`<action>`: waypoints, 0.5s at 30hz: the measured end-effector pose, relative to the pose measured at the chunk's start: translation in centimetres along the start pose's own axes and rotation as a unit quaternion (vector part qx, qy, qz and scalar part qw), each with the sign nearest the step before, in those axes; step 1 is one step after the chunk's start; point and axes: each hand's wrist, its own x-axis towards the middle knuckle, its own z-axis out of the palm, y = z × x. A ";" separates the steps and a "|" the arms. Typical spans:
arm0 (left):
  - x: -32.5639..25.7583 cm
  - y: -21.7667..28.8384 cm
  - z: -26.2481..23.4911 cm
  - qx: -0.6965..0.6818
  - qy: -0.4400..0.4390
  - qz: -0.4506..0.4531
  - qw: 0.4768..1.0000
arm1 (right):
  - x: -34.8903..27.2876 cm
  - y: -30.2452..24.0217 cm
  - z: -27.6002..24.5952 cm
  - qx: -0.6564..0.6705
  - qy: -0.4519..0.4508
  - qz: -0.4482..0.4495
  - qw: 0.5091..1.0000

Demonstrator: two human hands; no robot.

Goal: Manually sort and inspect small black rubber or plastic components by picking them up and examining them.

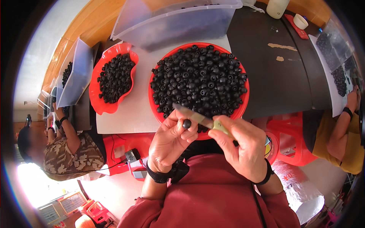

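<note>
Between the fingers of my left hand [165, 140] I pinch a small round black part [186, 124], smooth and knob-like. My right hand [241, 146] is closed around the pale green handle of a knife [221, 127]. Its blade [192, 115] points up and left, passing just above the fingers of my left hand. Whether the blade touches the part I cannot tell. Right beyond both hands stands a round red basin [246, 93] heaped with black parts [201, 78] of the same kind, many showing a hole.
A wavy-edged red tray [99, 102] with smaller black parts lies left of the basin. Behind it stands a translucent plastic bin [178, 28]. Co-workers sit at left [72, 152] and right [342, 144]. A white cup [300, 21] stands at the far right; a red stool [292, 133] is below.
</note>
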 end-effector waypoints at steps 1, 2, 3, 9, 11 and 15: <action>0.1 0.0 -0.1 -0.001 -0.001 -0.001 1.000 | -0.4 -0.1 0.0 -0.007 -0.005 -0.004 1.000; 0.3 -0.1 -0.3 -0.020 -0.019 -0.005 1.000 | -0.7 -0.2 -0.2 -0.008 -0.015 -0.006 1.000; 0.5 -0.1 -0.4 -0.039 -0.038 -0.009 0.999 | -1.0 -0.3 -0.3 -0.009 -0.026 -0.008 1.000; 0.8 -0.4 -0.6 -0.042 -0.057 -0.002 0.997 | -1.7 -0.6 -0.5 -0.035 -0.026 -0.028 0.999; 0.8 -0.4 -0.7 -0.046 -0.057 -0.001 0.997 | -1.7 -0.5 -0.4 -0.037 -0.021 -0.030 0.999; 0.8 -0.4 -0.8 -0.036 -0.050 -0.002 0.998 | -1.4 -0.5 -0.3 -0.043 -0.014 -0.033 0.998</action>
